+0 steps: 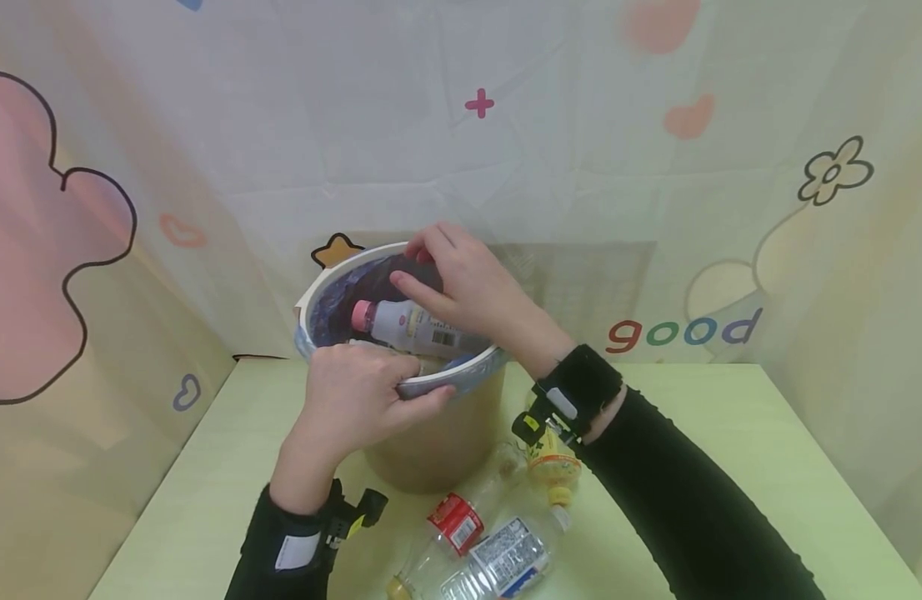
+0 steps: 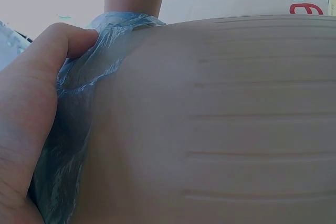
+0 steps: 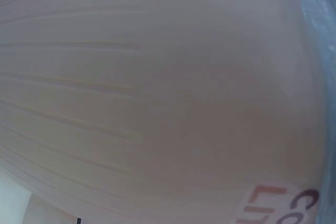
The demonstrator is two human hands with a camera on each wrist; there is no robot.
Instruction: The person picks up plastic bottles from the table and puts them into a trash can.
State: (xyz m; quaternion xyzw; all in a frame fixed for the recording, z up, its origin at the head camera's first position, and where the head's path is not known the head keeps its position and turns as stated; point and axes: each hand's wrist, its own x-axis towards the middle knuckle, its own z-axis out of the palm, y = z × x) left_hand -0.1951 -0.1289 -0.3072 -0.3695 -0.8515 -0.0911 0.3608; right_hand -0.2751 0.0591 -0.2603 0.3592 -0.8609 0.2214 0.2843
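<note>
A beige trash bin (image 1: pixel 438 437) with a white rim stands on the table, lined with a bluish plastic bag (image 1: pixel 333 304). My left hand (image 1: pixel 356 392) grips the near rim, thumb outside against the bag and fingers over the inner side. In the left wrist view that thumb (image 2: pixel 79 40) presses the bag beside the ribbed bin wall (image 2: pixel 210 103). Over the right part of the opening is my right hand (image 1: pixel 472 283), its thumb and fingers apart, fingertips near the far rim. A pinkish-capped white bottle (image 1: pixel 404 325) lies inside the bin. The right hand is outside the right wrist view.
In front of the bin lie a clear bottle with a red label (image 1: pixel 457 523), a clear bottle with a white label (image 1: pixel 509 554) and a yellow-labelled bottle (image 1: pixel 554 468). A printed curtain (image 1: pixel 581 150) hangs behind the pale table (image 1: pixel 731 467).
</note>
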